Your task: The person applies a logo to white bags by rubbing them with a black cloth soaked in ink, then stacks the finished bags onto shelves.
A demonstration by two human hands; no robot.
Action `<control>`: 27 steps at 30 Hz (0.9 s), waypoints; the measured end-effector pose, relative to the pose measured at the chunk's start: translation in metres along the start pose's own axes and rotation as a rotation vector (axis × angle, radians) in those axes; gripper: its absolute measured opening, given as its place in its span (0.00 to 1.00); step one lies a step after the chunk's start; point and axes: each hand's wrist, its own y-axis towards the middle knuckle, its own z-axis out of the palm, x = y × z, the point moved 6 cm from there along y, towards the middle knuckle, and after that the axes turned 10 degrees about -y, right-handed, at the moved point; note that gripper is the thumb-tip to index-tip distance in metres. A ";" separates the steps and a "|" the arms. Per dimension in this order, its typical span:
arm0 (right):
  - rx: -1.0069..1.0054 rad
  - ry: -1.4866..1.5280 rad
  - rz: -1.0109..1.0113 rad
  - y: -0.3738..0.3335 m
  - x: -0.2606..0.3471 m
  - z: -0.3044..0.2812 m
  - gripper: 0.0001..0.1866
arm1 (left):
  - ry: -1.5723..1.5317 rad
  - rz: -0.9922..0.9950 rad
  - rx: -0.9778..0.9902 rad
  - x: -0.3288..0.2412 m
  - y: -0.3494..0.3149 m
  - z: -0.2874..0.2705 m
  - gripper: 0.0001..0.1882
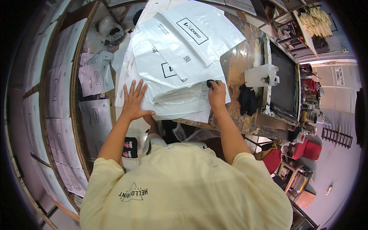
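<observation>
White plastic bags (pixel 199 23) with black printing lie overlapped on the work table. The nearest bag (pixel 147 73) carries a greyish, wet-looking smear (pixel 180 94) along its near part. My left hand (pixel 134 101) rests flat at this bag's left edge, fingers spread and holding nothing. At the right end of the smear, my right hand (pixel 217 96) is closed around a small black cloth (pixel 210 83) pressed to the plastic. Most of the cloth is hidden by the fingers.
Right of the bags, a translucent white bottle (pixel 255 76) lies beside a crumpled black cloth (pixel 247 99). Beyond them stands a framed printing screen (pixel 283 76), with several cans (pixel 308 85) past it. Racks of printed white bags (pixel 59 92) line the left. Red chairs (pixel 311 150) are at right.
</observation>
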 end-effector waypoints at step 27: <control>0.244 0.211 -0.454 -0.049 0.201 0.059 0.16 | -0.057 0.076 -0.083 0.005 -0.001 0.004 0.77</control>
